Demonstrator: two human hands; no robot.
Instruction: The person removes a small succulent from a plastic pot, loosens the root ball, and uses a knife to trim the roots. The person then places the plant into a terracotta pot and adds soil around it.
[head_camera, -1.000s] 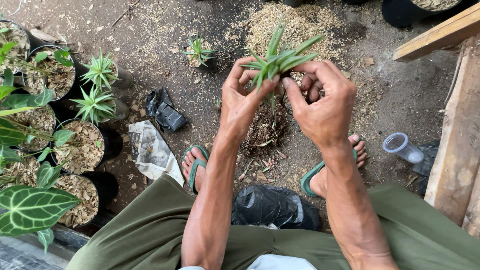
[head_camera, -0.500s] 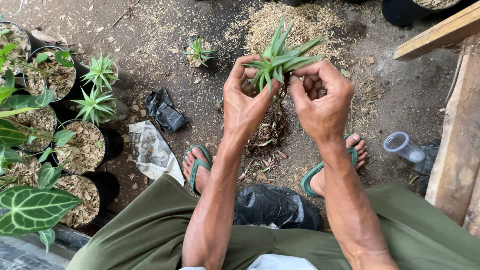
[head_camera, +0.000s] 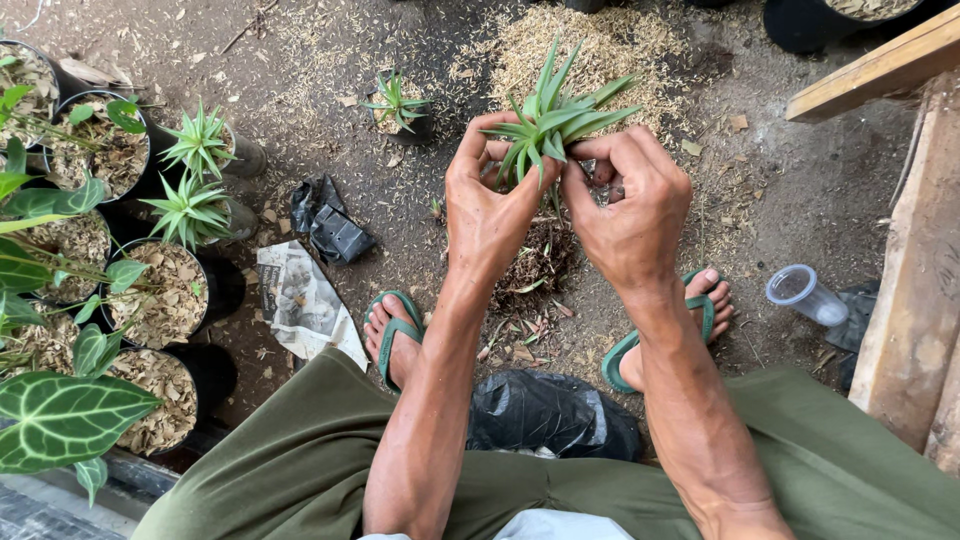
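Observation:
A small spiky green plant (head_camera: 552, 112) with narrow pointed leaves is held up over the dirt ground. My left hand (head_camera: 490, 205) grips its base from the left, thumb and fingers pinched around the lower leaves. From the right, my right hand (head_camera: 632, 205) closes on the same base, its fingers curled over the stem. Below the hands lies a clump of dark roots and dry debris (head_camera: 535, 265). The plant's root end is hidden behind my fingers.
Several black pots with wood-chip mix and leafy plants (head_camera: 150, 290) line the left side. Two spiky plants (head_camera: 195, 180) stand in pots there, another small one (head_camera: 398, 105) farther off. A black bag (head_camera: 550, 412) lies between my feet; a clear plastic cup (head_camera: 805, 295) and wooden planks (head_camera: 900, 290) are at right.
Both hands with the plant have shifted slightly upward and the fingers have worked around its base; the plant's leaves now stand a little more upright.

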